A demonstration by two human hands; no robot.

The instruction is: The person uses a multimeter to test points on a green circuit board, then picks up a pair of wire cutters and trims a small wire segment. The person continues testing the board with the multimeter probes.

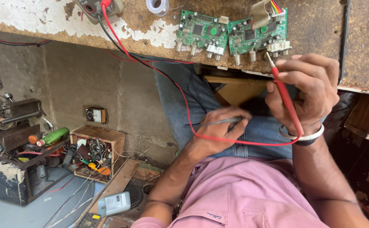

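Observation:
My right hand (309, 86) grips a red test probe (286, 101). The probe's metal tip sits by the front jacks of the right green circuit board (258, 36). A second green circuit board (201, 31) lies just to its left on the worn workbench (315, 25). Over my jeans, my left hand (218, 128) holds a thin black probe (218, 122). Red and black leads (150, 63) run from both probes up to a multimeter (95, 6) at the bench's far edge.
A solder spool (157, 6) lies near the multimeter, and a ribbon cable (262, 10) rises from the right board. On the floor to the left are a wooden box of parts (95, 150), a green bottle (53, 136), a small meter (95, 115) and a grey device (114, 203).

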